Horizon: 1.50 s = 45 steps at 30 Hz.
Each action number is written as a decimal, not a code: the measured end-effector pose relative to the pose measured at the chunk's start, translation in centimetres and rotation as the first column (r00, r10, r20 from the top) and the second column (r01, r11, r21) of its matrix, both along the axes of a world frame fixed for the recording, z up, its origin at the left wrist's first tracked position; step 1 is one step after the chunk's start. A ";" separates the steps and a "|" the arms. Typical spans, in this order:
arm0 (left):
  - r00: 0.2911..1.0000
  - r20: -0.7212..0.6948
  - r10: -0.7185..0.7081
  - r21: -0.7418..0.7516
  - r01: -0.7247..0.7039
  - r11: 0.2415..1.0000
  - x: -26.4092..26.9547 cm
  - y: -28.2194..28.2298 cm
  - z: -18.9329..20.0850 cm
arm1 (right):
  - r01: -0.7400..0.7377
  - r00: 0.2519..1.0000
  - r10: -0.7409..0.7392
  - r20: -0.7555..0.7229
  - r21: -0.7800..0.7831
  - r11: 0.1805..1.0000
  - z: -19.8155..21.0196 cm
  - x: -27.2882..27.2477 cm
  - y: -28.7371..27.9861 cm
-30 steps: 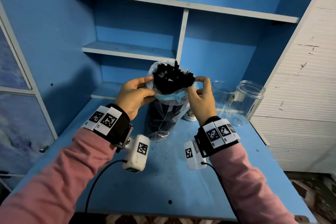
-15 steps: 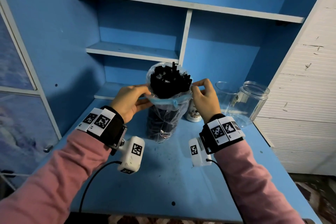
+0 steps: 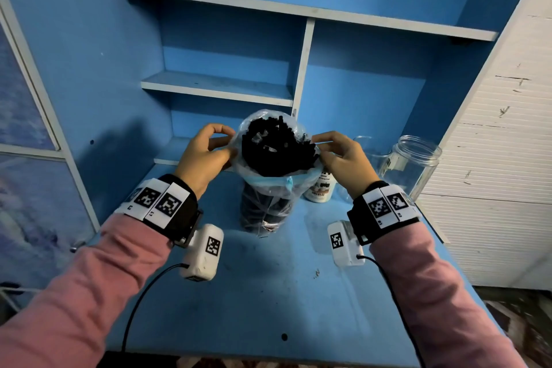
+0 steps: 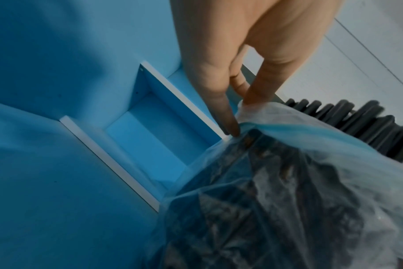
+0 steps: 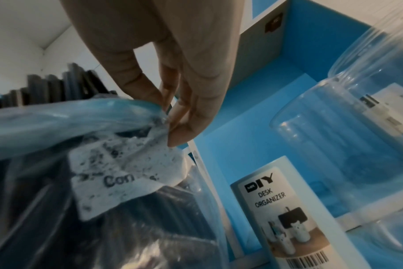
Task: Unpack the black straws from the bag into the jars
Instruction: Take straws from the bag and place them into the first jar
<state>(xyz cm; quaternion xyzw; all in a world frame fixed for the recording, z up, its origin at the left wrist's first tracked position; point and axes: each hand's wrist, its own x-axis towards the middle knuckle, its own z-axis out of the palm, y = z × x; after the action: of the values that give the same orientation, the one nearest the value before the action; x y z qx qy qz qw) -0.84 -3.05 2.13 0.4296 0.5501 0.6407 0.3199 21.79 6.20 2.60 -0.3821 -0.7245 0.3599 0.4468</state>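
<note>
Blue worktop [image 3: 268,293], scuffed and speckled, with blue shelving [image 3: 218,89] edged in white behind. White cylinder [image 3: 321,190] labelled "DIY Desk Organizer" upright near the back. White ribbed panel [image 3: 493,158] to the right. Pale marbled panel [image 3: 27,158] to the left.

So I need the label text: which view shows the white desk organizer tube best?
The right wrist view: the white tube fills the lower right, "DIY DESK ORGANIZER" legible. The head view shows it small, partly behind the bag. The left wrist view misses it.
</note>
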 end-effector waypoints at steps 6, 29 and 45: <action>0.992 0.018 -0.122 0.012 0.122 0.992 0.5 -0.6 0.7 | -0.042 0.999 0.043 -0.007 0.070 0.997 1.2 0.3 0.0; 0.920 -0.389 0.047 0.164 0.018 0.986 0.5 0.2 -0.4 | -0.068 0.998 0.065 0.027 0.147 0.987 0.1 -0.6 -1.2; 0.861 -0.509 -0.011 0.126 0.088 0.988 1.1 -0.6 0.1 | -0.056 0.989 0.030 0.145 0.179 0.982 0.6 -0.4 -1.6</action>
<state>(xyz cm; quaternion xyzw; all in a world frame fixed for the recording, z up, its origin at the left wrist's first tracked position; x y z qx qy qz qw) 0.22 -3.65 2.19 0.6189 0.5555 0.5352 0.1483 21.39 4.59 3.19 -0.3481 -0.7924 0.2736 0.4196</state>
